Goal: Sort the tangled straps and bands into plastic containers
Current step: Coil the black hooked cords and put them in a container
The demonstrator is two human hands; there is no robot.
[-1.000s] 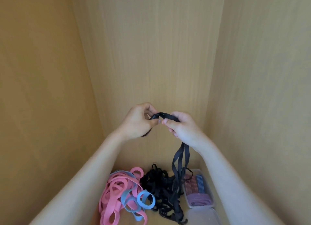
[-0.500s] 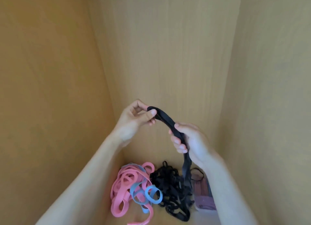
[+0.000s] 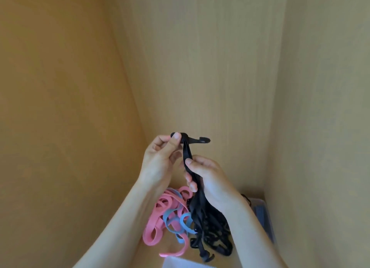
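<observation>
Wooden walls (image 3: 220, 67) all round. The left hand (image 3: 160, 161) pinches the black strap (image 3: 187, 153) high, the right hand (image 3: 210, 177) grasps it lower; the right forearm half-hides a plastic container (image 3: 264, 217).

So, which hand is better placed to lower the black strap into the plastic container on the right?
Probably the right hand. It grips the black strap lower down, on the side of the plastic container, while the left hand only pinches its top end, farther from it.
</observation>
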